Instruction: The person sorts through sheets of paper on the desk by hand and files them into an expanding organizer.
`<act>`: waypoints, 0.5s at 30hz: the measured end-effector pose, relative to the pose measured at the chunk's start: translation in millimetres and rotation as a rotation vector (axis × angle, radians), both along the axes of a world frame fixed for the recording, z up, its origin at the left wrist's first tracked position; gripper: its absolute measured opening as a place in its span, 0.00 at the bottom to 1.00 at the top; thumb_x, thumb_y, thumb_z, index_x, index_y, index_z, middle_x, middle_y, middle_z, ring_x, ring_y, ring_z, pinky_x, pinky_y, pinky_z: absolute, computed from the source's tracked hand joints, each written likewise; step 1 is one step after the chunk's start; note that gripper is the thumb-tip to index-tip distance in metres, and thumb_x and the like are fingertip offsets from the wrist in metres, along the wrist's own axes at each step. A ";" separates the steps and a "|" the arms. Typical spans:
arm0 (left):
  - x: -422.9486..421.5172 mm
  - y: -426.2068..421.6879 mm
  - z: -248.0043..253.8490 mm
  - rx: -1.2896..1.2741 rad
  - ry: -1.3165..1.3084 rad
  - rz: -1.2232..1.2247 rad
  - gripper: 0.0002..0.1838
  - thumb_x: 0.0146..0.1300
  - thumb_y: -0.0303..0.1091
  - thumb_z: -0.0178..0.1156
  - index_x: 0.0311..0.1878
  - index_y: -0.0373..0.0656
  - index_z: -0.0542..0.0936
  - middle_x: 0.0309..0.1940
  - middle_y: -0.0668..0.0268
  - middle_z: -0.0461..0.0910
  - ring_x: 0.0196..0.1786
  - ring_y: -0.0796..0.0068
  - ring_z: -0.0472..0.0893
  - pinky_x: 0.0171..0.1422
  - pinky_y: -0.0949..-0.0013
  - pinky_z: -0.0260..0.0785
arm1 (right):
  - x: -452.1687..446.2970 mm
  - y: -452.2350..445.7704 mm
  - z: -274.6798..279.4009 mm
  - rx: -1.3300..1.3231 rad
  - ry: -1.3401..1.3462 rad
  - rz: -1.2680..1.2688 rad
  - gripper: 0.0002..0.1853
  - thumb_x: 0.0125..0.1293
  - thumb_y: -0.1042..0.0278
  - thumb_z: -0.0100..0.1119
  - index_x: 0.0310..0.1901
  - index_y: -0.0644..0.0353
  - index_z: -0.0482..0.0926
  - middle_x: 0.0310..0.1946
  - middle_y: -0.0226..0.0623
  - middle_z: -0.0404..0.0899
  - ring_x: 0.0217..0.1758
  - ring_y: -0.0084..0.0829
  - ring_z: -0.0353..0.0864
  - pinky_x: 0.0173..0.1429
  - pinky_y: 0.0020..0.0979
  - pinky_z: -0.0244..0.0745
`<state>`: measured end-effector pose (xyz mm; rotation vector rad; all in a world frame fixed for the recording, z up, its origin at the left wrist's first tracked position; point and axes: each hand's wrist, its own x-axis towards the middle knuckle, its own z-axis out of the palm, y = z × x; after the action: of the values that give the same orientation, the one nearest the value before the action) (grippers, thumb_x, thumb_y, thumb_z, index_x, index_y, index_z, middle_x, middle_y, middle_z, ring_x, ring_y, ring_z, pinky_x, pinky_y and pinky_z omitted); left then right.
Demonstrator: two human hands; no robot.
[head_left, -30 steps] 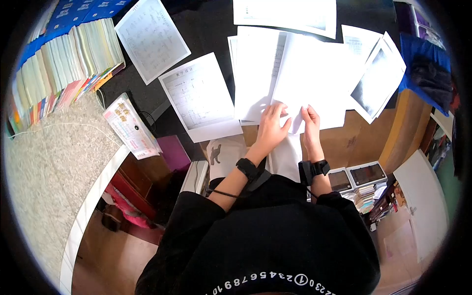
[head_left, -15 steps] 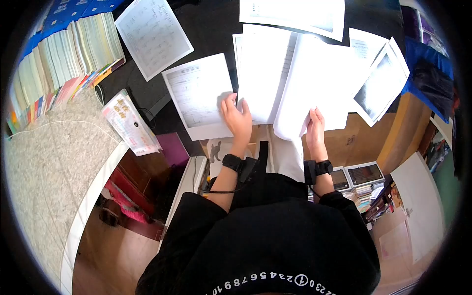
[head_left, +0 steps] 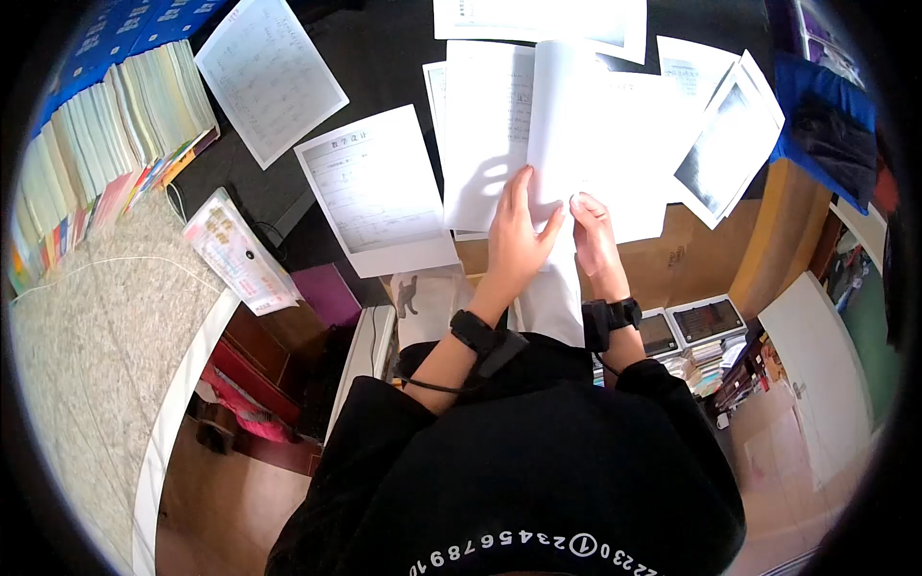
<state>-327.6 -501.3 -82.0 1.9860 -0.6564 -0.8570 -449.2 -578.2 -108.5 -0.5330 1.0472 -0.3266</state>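
An open stapled-looking set of white pages (head_left: 488, 125) lies over other sheets on the black table. One page (head_left: 557, 115) stands partly raised along the middle. My left hand (head_left: 521, 235) rests at the lower edge of that raised page, its fingers extended and the thumb apart. Close on its right, my right hand (head_left: 595, 235) pinches the bottom edge of the pages between thumb and fingers. A printed sheet with a table on it (head_left: 375, 187) lies to the left of my hands.
More sheets lie at the upper left (head_left: 271, 82), the top (head_left: 547, 21) and the right (head_left: 727, 144). A row of books (head_left: 115, 134) and a clear printed pouch (head_left: 240, 252) are on the left. A blue bag (head_left: 821, 125) is at the far right.
My left hand has moved from the left sheet back to the middle pages. The raised page now stands narrower and more upright. My right hand has stayed at the pages' lower edge.
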 end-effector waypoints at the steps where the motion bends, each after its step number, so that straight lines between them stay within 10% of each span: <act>1: 0.0 0.6 -0.6 0.010 -0.005 -0.009 0.31 0.58 0.38 0.63 0.60 0.30 0.66 0.57 0.45 0.69 0.59 0.46 0.71 0.61 0.56 0.66 | -1.5 3.3 -5.0 0.013 -0.030 -0.003 0.05 0.65 0.72 0.56 0.39 0.62 0.81 0.36 0.28 0.81 0.41 0.18 0.76 0.48 0.22 0.70; 15: 9.4 5.8 3.3 0.086 0.038 0.009 0.29 0.59 0.35 0.61 0.60 0.30 0.66 0.52 0.42 0.74 0.51 0.45 0.77 0.54 0.57 0.71 | 11.7 9.9 -10.9 0.045 0.000 -0.047 0.05 0.67 0.71 0.55 0.39 0.60 0.81 0.36 0.27 0.80 0.40 0.20 0.76 0.49 0.24 0.70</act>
<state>-318.2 -495.6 -78.7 2.0423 -0.5971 -0.9290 -437.5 -568.3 -119.4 -0.4681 1.0660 -0.3436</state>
